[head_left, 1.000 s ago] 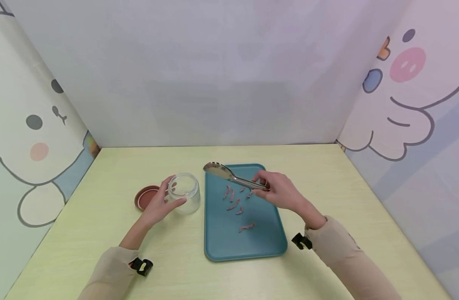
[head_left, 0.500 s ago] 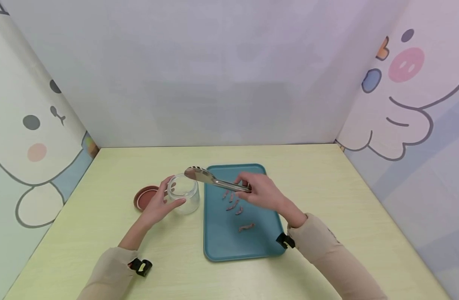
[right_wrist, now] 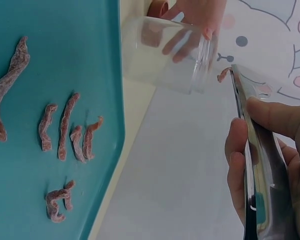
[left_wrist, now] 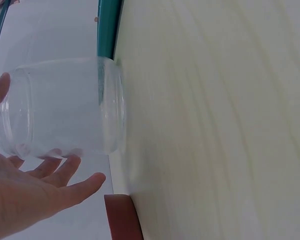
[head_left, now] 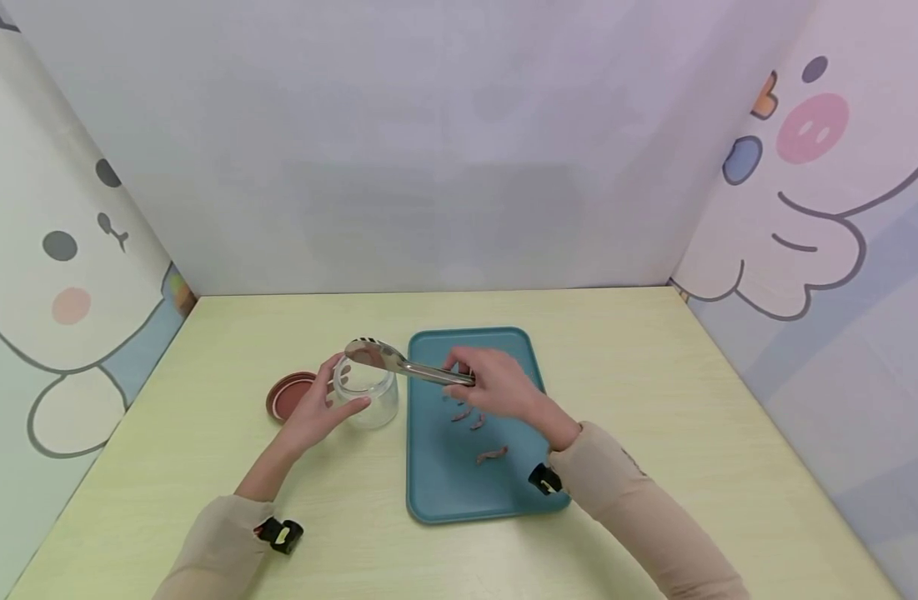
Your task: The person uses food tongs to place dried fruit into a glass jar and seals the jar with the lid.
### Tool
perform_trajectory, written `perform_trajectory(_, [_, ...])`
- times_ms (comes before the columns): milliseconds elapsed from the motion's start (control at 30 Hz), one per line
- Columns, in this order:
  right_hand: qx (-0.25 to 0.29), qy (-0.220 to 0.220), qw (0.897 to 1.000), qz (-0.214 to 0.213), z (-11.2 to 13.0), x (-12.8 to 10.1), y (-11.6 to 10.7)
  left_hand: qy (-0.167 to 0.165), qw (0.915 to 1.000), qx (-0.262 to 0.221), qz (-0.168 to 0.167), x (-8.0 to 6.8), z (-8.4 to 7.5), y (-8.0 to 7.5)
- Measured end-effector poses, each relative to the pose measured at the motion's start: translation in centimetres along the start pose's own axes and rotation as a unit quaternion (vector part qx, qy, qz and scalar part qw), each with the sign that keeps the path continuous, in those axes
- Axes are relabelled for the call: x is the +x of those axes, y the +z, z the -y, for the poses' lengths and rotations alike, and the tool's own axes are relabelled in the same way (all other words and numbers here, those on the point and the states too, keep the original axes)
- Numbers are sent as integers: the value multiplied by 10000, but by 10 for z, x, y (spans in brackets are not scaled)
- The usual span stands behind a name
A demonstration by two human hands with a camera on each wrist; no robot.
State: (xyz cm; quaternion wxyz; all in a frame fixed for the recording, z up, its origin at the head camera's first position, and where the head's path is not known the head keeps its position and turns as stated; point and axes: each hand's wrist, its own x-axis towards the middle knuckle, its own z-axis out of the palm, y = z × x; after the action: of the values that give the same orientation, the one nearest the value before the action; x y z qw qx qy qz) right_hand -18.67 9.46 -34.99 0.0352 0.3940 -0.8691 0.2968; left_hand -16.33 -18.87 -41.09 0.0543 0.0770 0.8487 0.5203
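Head view: the right hand (head_left: 496,389) grips closed metal tongs (head_left: 398,362), their long axis running toward ten o'clock, the tips poised directly above the open mouth of the clear jar (head_left: 366,393). The left hand (head_left: 316,408) curls round the jar's side at nine o'clock, holding it upright on the yellow table (head_left: 654,400). A red lid (head_left: 286,393) lies just beyond that hand, the teal tray (head_left: 459,492) just beside the jar at three o'clock — bare tabletop all round.

Left wrist view: fingers (left_wrist: 65,172) and thumb wrap the jar (left_wrist: 65,107), which looks empty; the tray edge (left_wrist: 109,30) almost touches it.

Right wrist view: a pinkish dried strip (right_wrist: 223,74) sits pinched at the tong tips (right_wrist: 235,75) just off the jar rim (right_wrist: 202,62) — the fingers (right_wrist: 240,165) squeeze the arms together. More strips (right_wrist: 65,132) lie on the tray (right_wrist: 55,50).
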Motion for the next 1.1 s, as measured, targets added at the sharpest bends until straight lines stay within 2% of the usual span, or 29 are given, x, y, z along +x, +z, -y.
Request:
perform_trajectory(100, [-16, 51, 10000, 46, 0, 2, 3, -38, 10000, 47, -1, 5, 11, 0])
perform_trajectory(433, [0, 264, 9996, 35, -3, -2, 3, 68, 10000, 36, -46, 3, 10, 1])
perform_trajectory(800, [77, 579, 9978, -312, -13, -25, -15, 153, 9998, 32, -108, 3, 10, 2])
perform_trajectory(1100, [0, 966, 9915, -876, -37, -46, -26, 143, 9997, 95, -150, 4, 11, 1])
